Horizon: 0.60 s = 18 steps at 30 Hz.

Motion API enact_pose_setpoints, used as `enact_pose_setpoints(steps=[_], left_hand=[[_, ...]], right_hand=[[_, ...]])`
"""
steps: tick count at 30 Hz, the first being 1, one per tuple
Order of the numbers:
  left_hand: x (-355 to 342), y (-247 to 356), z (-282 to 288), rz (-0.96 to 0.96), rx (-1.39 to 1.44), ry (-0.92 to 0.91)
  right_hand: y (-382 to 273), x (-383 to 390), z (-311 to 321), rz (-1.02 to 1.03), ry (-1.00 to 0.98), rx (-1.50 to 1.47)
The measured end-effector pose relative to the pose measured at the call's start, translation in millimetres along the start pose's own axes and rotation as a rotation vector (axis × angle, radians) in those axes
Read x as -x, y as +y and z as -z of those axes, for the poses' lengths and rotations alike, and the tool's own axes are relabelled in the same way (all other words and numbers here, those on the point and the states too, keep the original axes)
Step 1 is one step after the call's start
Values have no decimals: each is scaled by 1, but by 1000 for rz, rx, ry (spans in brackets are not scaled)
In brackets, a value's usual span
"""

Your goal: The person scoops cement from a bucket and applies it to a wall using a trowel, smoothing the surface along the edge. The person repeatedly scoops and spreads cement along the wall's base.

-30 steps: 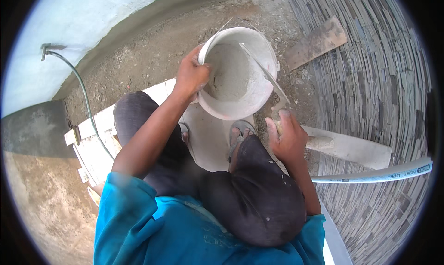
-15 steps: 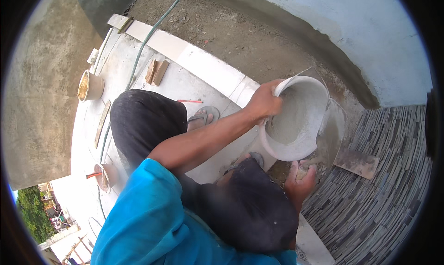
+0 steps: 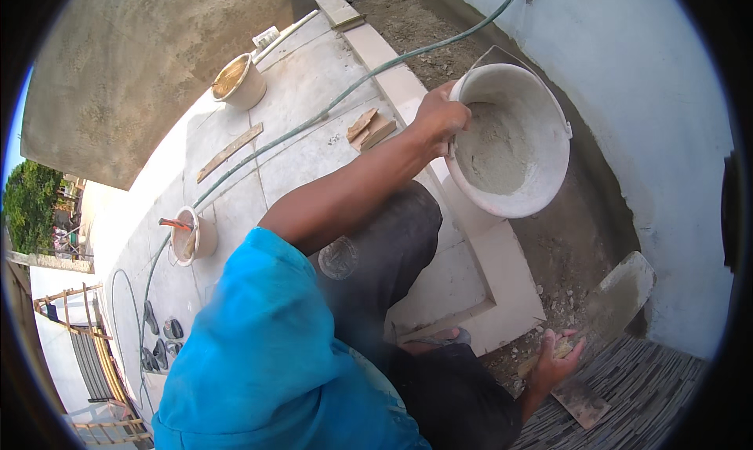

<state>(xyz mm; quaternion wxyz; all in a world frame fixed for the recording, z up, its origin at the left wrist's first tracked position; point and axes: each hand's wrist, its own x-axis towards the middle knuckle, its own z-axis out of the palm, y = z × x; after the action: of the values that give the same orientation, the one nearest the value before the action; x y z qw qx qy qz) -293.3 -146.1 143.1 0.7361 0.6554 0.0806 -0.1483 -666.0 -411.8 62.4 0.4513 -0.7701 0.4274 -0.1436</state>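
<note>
My left hand [image 3: 441,122] grips the rim of a whitish plastic bucket [image 3: 551,171], which is tilted so that its mouth faces me. Grey, powdery or pasty mix lies inside on its bottom. Low on the right, my right hand [image 3: 555,357] has its fingers curled palm up around something small and yellowish, too unclear to name. Just beyond those fingers a flat, grey-smeared rectangular piece [image 3: 622,295] slants up toward the wall; I cannot tell whether it joins what the hand holds.
A pale ledge [image 3: 510,293] borders the soil strip by the white wall [image 3: 627,97]. A green hose [image 3: 329,109] crosses the tiles. Two small buckets, one with yellowish contents [image 3: 249,89] and one with an orange-handled tool [image 3: 205,240], stand left. A small board [image 3: 582,403] rests on slate-like cladding.
My view has turned, shifting the surroundings. The bucket in my left hand has moved up and away from my right hand. My right hand now appears lower and farther right.
</note>
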Motion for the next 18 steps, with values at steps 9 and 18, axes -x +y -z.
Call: enact_pose_setpoints(steps=[9, 18], left_hand=[[-63, -51, 260, -30, 487, 859], [-74, -163, 438, 34, 601, 1573]], right_hand=[[-25, -12, -15, -183, -209, 24], [-18, 1, -38, -288, -302, 44]])
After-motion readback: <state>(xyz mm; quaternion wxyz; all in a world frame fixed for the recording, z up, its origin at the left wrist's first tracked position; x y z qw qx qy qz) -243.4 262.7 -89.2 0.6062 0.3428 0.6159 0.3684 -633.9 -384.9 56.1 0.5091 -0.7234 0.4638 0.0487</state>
